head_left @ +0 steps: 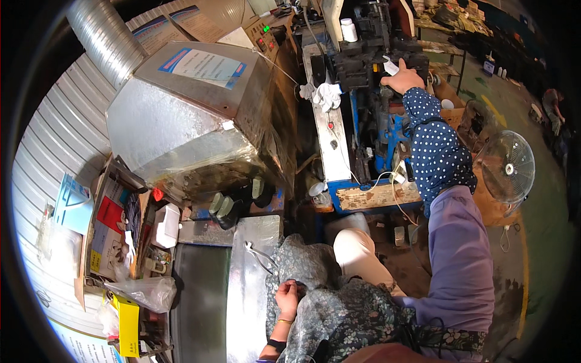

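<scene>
My right hand (404, 79) reaches forward over a dark machine (363, 72), thumb and forefinger spread apart. A small white piece (391, 66) shows by the gap between them; whether I touch it cannot be made out. A polka-dot oversleeve covers that forearm. My left hand (287, 299) rests low against my flowered clothing, fingers curled in around something dark and too small to name. Beside it, a metal plier-like tool (260, 255) lies on the pale metal tabletop (254, 233), one end hidden by the cloth.
White gloves (327, 95) lie on a long pale rail left of the machine. A white bottle (348, 30) stands on top. To the right is a round fan (509, 167). A large metal hood (181, 103) fills the left, with a cluttered shelf (115, 224) below.
</scene>
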Available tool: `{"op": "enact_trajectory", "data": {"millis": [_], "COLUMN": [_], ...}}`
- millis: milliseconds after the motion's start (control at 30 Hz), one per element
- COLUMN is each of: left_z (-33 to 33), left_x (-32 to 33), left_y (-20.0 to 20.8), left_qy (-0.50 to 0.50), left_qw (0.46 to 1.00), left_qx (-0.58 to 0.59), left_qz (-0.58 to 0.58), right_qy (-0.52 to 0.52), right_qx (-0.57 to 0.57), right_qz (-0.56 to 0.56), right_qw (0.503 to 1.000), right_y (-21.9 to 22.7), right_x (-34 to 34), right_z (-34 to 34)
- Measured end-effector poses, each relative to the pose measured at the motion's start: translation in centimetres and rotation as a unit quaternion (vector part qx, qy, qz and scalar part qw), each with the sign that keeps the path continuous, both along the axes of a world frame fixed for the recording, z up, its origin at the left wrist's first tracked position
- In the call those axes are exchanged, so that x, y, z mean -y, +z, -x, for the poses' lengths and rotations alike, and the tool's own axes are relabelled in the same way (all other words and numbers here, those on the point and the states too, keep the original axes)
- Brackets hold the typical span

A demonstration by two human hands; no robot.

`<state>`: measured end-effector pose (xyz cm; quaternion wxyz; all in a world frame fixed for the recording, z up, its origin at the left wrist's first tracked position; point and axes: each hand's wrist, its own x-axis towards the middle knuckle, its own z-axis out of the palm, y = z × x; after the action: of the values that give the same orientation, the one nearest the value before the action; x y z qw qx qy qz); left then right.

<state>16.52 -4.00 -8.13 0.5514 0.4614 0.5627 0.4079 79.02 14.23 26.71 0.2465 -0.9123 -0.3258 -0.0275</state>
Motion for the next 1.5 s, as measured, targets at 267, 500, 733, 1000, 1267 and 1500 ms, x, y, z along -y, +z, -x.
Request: {"op": "enact_trajectory", "data": {"millis": [267,500,733,1000,1267,1500], "left_z": [0.6,0.5,1.1,0.8,0.6,2.5], "left_x": [0.0,-0.2,-0.1,-0.5,0.4,-3.5], "left_y": [0.0,0.2,-0.6,-0.6,5.6,13.6], "left_qy": [-0.008,-0.010,-0.022,-0.009,-0.112,-0.162], "left_qw": [1.000,0.999,1.000,1.000,0.970,0.839], "left_qx": [0.004,0.024,0.014,0.017,0.203,0.516], "left_qz": [0.009,0.031,-0.014,0.024,0.076,0.061], "right_qy": [0.037,0.038,0.057,0.087,0.266,0.602], "right_qx": [0.043,0.060,0.090,0.100,0.132,-0.042], "right_qz": [0.025,0.012,0.018,-0.099,-0.312,-0.317], "right_qw": [0.998,0.997,0.994,0.986,0.902,0.732], "right_y": [-0.1,-0.3,-3.3,-7.0,-13.1,-19.2], "right_x": [-0.1,0.6,4.0,8.1,15.4,18.9], "right_z": [0.2,1.3,3.3,4.9,18.6,38.1]}}
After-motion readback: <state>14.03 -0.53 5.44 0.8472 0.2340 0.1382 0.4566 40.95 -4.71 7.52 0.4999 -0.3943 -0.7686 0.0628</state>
